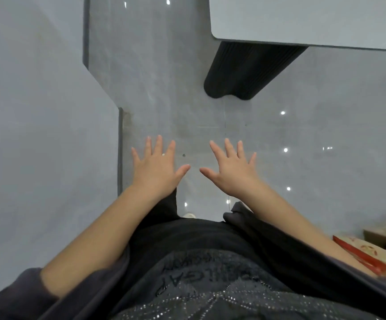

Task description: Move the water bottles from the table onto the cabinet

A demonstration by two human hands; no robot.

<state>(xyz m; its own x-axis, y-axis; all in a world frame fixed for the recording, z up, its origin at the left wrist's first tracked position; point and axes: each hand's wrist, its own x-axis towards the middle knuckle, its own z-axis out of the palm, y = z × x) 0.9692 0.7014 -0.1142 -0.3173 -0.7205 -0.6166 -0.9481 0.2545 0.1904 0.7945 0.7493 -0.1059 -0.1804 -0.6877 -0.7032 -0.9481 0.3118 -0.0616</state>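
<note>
left hand (156, 168): fingers spread wide, holding nothing | right hand (231, 169): fingers spread wide, holding nothing

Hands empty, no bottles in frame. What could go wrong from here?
1. Left hand and right hand are open over the floor; only a table corner shows, no bottles, so a reach may start blind.
2. The dark pedestal ahead could catch a foot.
3. The red box by the right forearm could get knocked.
</note>
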